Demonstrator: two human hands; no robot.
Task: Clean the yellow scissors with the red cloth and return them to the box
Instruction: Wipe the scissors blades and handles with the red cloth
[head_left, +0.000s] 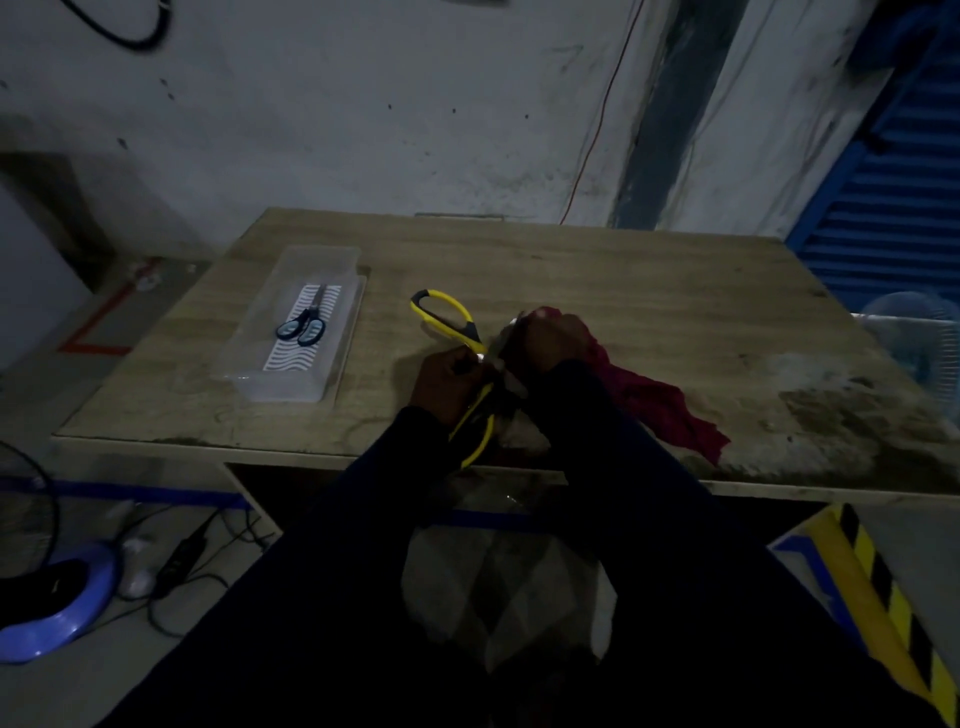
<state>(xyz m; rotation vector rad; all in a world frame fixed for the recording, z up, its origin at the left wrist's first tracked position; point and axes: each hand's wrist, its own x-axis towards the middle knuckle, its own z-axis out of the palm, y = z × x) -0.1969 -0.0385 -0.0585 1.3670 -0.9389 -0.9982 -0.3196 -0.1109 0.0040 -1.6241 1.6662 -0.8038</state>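
1. My right hand (553, 338) and the red cloth (670, 410) bunched in it covered the blades of the yellow scissors (447, 317); only a sliver of metal showed.
2. My left hand (441, 379) gripped the lower handle, hiding its own fingertips and part of that loop.
3. The fan (914, 332) at the right was cut off by the frame's edge.
4. In the box (249, 374), the blue scissors (304, 327) were too small and dim to make out their blades.

left hand (445, 382): curled round the yellow scissors (467, 328) handle
right hand (553, 338): bunched up in the red cloth (670, 410), right beside the left
arms: both dark-sleeved
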